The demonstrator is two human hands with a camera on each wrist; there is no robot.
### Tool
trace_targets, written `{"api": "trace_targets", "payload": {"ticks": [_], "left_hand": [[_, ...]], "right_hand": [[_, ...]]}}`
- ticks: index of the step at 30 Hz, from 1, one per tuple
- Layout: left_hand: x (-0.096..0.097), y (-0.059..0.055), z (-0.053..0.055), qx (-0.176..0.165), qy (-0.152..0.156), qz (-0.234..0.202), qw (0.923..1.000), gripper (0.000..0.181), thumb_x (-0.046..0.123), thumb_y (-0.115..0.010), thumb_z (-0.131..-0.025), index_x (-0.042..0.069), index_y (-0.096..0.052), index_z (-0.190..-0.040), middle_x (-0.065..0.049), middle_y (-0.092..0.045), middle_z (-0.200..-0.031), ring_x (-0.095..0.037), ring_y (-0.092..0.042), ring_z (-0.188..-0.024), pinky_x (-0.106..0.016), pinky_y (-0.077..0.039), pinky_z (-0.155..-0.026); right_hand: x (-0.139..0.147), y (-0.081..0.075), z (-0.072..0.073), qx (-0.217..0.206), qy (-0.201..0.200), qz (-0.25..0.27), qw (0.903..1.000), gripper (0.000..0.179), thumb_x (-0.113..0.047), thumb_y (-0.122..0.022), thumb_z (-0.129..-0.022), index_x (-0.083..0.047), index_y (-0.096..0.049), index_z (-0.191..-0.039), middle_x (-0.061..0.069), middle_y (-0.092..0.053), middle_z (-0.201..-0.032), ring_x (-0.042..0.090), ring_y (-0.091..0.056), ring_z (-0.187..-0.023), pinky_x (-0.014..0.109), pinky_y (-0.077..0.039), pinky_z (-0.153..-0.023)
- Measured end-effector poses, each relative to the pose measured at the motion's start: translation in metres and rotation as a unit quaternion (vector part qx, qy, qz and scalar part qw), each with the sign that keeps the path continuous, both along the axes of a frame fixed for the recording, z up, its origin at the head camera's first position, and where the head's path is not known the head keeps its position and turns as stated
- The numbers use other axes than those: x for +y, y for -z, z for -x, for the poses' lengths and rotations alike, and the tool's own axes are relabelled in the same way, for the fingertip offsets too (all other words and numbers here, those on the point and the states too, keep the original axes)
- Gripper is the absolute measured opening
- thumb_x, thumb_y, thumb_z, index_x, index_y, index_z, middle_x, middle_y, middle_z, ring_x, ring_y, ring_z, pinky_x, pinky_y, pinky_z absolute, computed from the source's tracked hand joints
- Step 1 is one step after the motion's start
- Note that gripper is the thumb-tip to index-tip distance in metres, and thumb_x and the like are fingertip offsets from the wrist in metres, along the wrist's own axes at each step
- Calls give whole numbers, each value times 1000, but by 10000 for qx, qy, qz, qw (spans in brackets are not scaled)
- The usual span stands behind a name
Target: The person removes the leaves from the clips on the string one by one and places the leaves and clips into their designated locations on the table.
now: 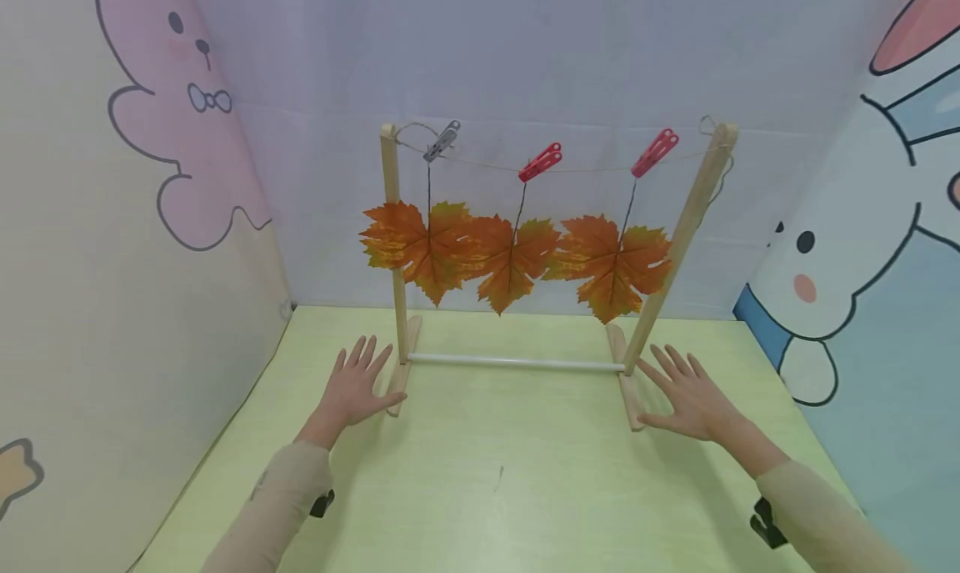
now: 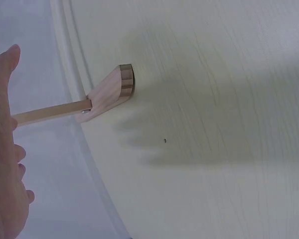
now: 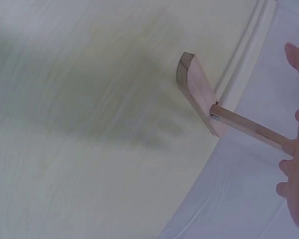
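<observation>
A wooden stand stands on the table, its left post (image 1: 396,289) and right post (image 1: 678,252) joined low down by a white rod (image 1: 517,362). From the string (image 1: 480,163) between the post tops hang three orange maple leaves (image 1: 513,260), clipped by a grey clothespin (image 1: 442,142) and two red clothespins (image 1: 540,163). My left hand (image 1: 358,389), fingers spread, hovers beside the stand's left foot (image 2: 109,92) and holds nothing. On the other side my right hand (image 1: 693,402) is spread likewise near the right foot (image 3: 197,92), also with nothing in it.
The pale wood-grain table (image 1: 495,506) bears a small dark mark in front of the stand. A white sheet (image 1: 525,64) covers the back. Cartoon-printed panels (image 1: 150,264) flank the table left and right.
</observation>
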State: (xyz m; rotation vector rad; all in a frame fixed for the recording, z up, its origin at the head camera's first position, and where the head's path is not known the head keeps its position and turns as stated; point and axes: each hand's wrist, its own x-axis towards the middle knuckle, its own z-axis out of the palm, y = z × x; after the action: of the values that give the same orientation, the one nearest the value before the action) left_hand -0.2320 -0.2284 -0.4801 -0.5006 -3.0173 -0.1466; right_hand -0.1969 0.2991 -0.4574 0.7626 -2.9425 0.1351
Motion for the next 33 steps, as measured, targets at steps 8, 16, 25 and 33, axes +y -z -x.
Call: {"api": "trace_targets", "payload": {"ticks": [8, 16, 25, 33], "left_hand": [[0, -9, 1, -38, 205, -214, 9996, 85, 57, -55, -79, 5, -29, -141, -23, -20, -146, -39, -12, -135, -56, -13, -105], [4, -21, 3, 217, 503, -300, 9980, 82, 54, -56, -80, 3, -32, -140, -21, -23, -145, -37, -17, -134, -54, -16, -106], [14, -35, 4, 490, 733, -475, 9950, 80, 50, -61, -79, 1, -37, -137, -20, -34, -141, -36, -31, -128, -48, -27, -103], [26, -47, 6, 823, 1009, -621, 9895, 79, 47, -65, -77, 3, -37, -136, -18, -44, -133, -35, -40, -121, -47, -34, -98]], "right_hand": [[-8, -5, 4, 121, -195, -91, 9997, 81, -49, -67, -73, -2, -42, -134, 26, -30, -140, 46, -23, -128, 61, -20, -100], [-17, -13, 5, 467, -621, 7, 9970, 80, -48, -69, -72, -5, -42, -133, 27, -36, -136, 44, -30, -125, 60, -24, -97], [-29, -30, 7, 414, -878, -28, 9953, 81, -46, -70, -72, -4, -40, -134, 26, -34, -138, 44, -31, -125, 59, -24, -98], [-37, -43, 9, 358, -972, -75, 9946, 82, -45, -69, -74, -5, -37, -137, 24, -31, -141, 43, -31, -126, 58, -25, -100]]}}
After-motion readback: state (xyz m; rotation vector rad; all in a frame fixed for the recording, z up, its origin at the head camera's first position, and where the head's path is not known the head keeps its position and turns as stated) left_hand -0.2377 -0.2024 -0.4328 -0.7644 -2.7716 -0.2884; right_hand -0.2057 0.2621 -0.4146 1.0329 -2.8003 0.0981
